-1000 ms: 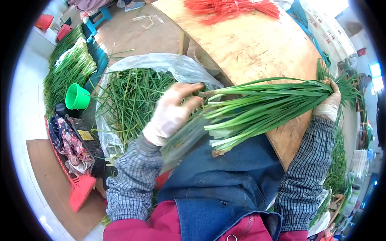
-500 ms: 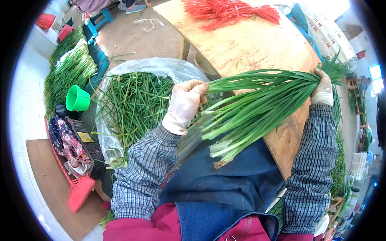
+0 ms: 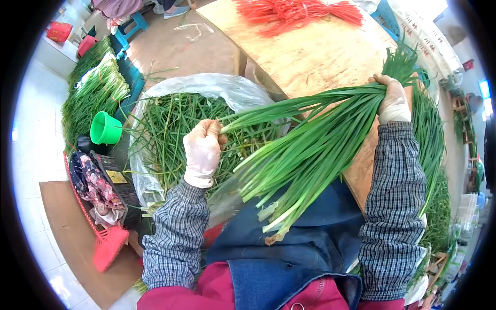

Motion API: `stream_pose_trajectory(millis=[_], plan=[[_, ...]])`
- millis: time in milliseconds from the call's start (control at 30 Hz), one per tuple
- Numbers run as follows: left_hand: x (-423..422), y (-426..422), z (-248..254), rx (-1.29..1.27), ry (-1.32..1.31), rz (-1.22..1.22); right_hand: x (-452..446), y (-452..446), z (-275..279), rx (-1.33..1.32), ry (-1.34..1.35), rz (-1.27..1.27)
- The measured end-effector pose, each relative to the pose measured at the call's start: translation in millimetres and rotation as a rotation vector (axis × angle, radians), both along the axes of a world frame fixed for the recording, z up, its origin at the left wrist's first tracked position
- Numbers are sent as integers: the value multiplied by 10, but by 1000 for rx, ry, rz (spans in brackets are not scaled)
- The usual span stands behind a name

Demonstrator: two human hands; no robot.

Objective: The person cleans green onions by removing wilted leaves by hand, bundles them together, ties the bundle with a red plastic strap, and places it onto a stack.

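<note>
My right hand, in a thin whitish glove, is closed round the leafy end of a bunch of garlic chives. The pale stem ends fan out toward the lower left over my denim apron. My left hand, gloved too, pinches the stem ends of a few chives drawn apart from the rest. Those stalks stretch back to the bunch in my right hand. Beneath and behind my left hand stands a clear plastic bag full of loose green leaves.
A wooden table carries a pile of red plastic ties. On the left are bundled chives, a green bucket and a red plastic piece. More chives lie right of my right arm. A blue stool stands behind.
My left hand has moved left and down with its pinched stalks, drawing them farther from the bunch. My right hand has shifted left with the bunch, whose stem ends hang lower.
</note>
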State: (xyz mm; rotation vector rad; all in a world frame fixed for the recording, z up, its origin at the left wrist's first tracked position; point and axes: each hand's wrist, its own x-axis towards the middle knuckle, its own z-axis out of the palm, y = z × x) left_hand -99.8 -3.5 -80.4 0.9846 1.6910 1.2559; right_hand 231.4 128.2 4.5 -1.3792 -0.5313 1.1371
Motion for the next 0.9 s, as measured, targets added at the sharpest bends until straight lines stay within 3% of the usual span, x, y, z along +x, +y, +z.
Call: stream_pose_trajectory(millis=[200,267,333,400,433,500,533,600,633,733,767,800,900], plan=[[-245,-40,-144,38,338,26,48,30,-94,-15,68,12],[-743,-125,-499,133,444,107,396,80,-220,57,-12,59],[-1336,-309,-694,-189,1143,104,620,106,-223,-17,80,-58],[-1392,-363,-526,-609,1428,-95,760,126,-272,-46,91,-89],[-1225,-410,-426,-484,1543,-74,760,110,-279,-33,72,-89],[-850,-245,-215,126,1340,-142,779,122,-308,-39,76,-67],[-572,-98,-31,290,1145,-224,751,130,-299,-36,70,-82],[-136,109,198,293,783,-411,741,125,-256,-21,56,-124],[31,190,190,348,829,-419,740,123,-228,-17,55,-132],[256,377,31,354,391,-526,686,81,-193,-6,63,-169],[292,402,32,504,455,-474,639,33,-155,-14,63,-174],[274,374,52,489,469,-466,636,15,-139,-5,62,-165],[232,303,218,339,114,-495,650,24,-123,-2,34,-112]])
